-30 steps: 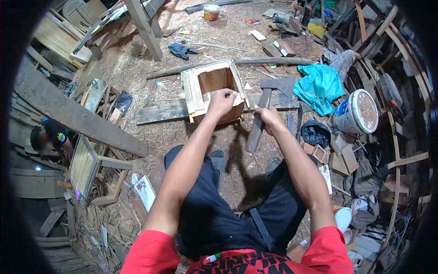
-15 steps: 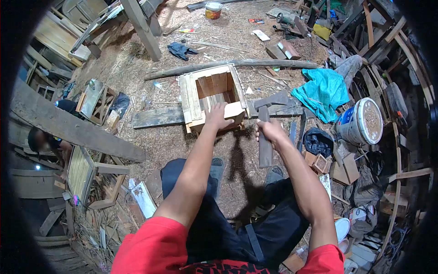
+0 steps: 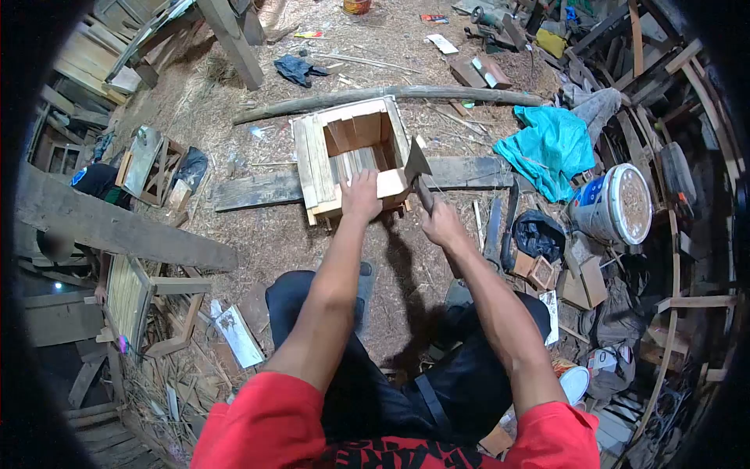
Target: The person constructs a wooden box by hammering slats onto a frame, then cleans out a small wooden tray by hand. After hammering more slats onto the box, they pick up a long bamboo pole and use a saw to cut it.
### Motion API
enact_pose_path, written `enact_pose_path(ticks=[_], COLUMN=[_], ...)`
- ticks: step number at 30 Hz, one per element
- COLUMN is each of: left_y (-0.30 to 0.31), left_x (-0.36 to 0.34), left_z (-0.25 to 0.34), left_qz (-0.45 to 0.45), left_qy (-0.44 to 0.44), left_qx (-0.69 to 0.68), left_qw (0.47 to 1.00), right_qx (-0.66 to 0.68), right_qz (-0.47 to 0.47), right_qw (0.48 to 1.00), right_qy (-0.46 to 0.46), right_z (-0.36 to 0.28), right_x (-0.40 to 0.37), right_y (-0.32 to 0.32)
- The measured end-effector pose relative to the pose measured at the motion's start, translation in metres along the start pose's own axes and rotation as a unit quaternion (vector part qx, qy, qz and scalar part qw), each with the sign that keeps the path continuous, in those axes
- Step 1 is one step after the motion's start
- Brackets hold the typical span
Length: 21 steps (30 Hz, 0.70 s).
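Note:
A small wooden box (image 3: 316,168) with an open top stands in front of me on a long plank (image 3: 258,192). My left hand (image 3: 361,199) is on the box's front edge, its fingers hooked over the front board toward the opening. In my right hand (image 3: 444,225) is a hatchet, gripped by its wooden handle. The metal hatchet head (image 3: 417,162) is raised at the box's front right corner and overlaps it in this view. The lower part of the handle is mostly hidden behind my right hand and forearm.
A curved pole (image 3: 328,104) lies behind the box. To the right are a teal tarp (image 3: 547,148), a white bucket (image 3: 629,205) and a black plastic bag (image 3: 539,238). A slanting beam (image 3: 117,220) crosses the left side, with another person partly visible behind it.
My right hand has brought the hatchet left and turned its head toward the box's front right corner. My left hand stays on the front edge, its fingers now closer together.

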<state>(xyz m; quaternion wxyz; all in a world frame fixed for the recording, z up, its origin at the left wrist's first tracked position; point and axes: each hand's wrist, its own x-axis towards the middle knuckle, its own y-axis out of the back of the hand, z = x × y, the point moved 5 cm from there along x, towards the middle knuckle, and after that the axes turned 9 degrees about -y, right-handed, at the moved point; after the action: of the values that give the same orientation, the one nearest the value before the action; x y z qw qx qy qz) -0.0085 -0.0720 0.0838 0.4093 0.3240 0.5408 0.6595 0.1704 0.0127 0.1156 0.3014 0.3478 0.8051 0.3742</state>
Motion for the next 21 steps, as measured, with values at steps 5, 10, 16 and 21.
enact_pose_path(ticks=[5, 10, 16, 21], left_y=[0.001, 0.003, -0.004, 0.008], left_x=[0.011, 0.010, 0.009, 0.010], left_z=[-0.008, -0.006, -0.009, -0.007], left_qz=[-0.001, 0.016, 0.022, 0.000], left_qy=[-0.003, -0.007, -0.014, 0.004], left_qx=[0.030, 0.025, 0.037, 0.015], left_qw=[1.000, 1.000, 0.999, 1.000], right_qx=[0.121, 0.105, 0.048, 0.081], right_qz=[0.064, 0.085, 0.036, 0.096], right_qw=[0.990, 0.991, 0.997, 0.992], right_qy=[0.017, 0.010, -0.052, 0.002], right_z=[-0.029, -0.019, -0.006, -0.030], right_x=[-0.021, -0.015, 0.005, -0.007], right_y=[0.031, 0.009, 0.005, 0.046])
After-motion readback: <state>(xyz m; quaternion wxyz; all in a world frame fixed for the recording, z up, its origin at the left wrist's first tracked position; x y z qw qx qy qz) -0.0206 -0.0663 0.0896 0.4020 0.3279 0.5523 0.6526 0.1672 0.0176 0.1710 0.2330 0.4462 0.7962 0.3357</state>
